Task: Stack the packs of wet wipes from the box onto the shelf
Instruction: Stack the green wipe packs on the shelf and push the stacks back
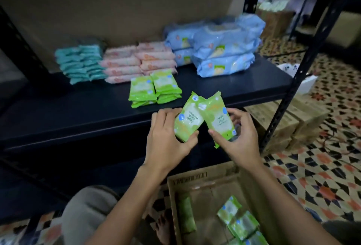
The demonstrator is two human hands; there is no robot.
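Observation:
My left hand (166, 137) grips one green pack of wet wipes (188, 117), and my right hand (237, 137) grips a second green pack (217, 119). Both packs are held side by side just in front of the dark shelf board (78, 111). Two short stacks of the same green packs (154, 89) lie on the shelf just beyond my hands. The open cardboard box (205, 178) sits on the floor below my arms, with several green packs (240, 223) lying inside it.
On the shelf behind the green stacks stand teal packs (81, 63), pink packs (136, 61) and large blue packs (218, 47). A black shelf post (304, 63) rises at the right. Cardboard boxes (289, 119) rest on the patterned tile floor beyond it.

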